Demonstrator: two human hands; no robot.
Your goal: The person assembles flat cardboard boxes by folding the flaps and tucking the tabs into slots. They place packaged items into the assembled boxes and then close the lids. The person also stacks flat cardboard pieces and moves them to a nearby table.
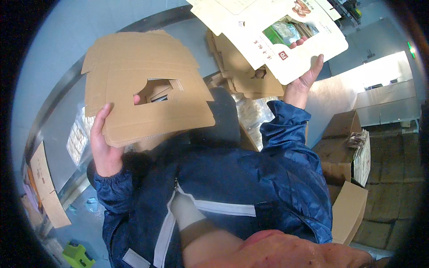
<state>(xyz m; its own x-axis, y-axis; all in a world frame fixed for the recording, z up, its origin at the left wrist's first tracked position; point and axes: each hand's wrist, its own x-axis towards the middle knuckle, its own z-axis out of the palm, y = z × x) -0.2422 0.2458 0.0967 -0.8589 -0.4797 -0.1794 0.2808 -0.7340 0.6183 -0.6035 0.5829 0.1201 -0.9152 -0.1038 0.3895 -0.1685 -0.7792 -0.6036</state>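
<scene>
On the left, my left hand (105, 147) grips a flat brown cardboard box blank (120, 76) by its near edge. Its thumb lies on the face, and a fingertip shows through the cut-out window. Farther right and higher, my right hand (304, 87) grips a cream printed box blank (324, 53), the thumb along its edge. Fingertips of that hand show in the blank's window. Layered edges suggest more than one sheet in the left hand, but I cannot tell how many. Between the two hands lie more brown cardboard blanks (237, 62), partly covered by the cream one.
A grey metal table (58, 120) with a raised rim curves along the left. On it is a clear bag of pale pieces (79, 140). Open cardboard boxes (339, 138) stand at the right. A green plastic object (78, 255) sits at lower left, near a long cardboard strip (47, 187).
</scene>
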